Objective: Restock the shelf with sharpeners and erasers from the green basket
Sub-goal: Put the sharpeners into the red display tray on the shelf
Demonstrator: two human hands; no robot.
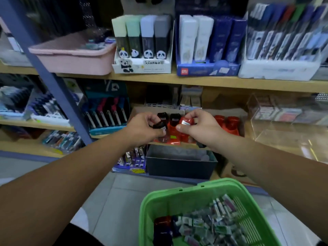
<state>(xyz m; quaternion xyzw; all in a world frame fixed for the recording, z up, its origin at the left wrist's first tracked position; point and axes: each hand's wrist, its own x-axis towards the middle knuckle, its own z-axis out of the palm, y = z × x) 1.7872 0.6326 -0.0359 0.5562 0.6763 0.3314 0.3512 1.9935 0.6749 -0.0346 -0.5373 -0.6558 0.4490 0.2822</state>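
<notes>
Wooden shelves [195, 80] of stationery fill the wall ahead, with a pink tray [71, 59] up at ten o'clock, a panda-printed display box [142, 66] at twelve and a clear acrylic case [284, 121] out at three. On the middle shelf, dead centre, stands a row of small sharpeners [230, 121], black ones at the left end and glossy translucent red ones to the right, some with a pale label on the face. Both arms reach in towards that row. The left hand [142, 129] has its fingers curled round a black sharpener [159, 125], pinching it just in front of the row. The right hand [200, 126] pinches a red sharpener [185, 121] between thumb and fingertips, its silvery label showing. Below the shelf edge sits a dark bin [179, 166]. Down at five o'clock, over the tiled floor, the green basket [147, 210] holds a heap of wrapped erasers [209, 224] and, at its seven o'clock corner, a few loose red and dark sharpeners.
</notes>
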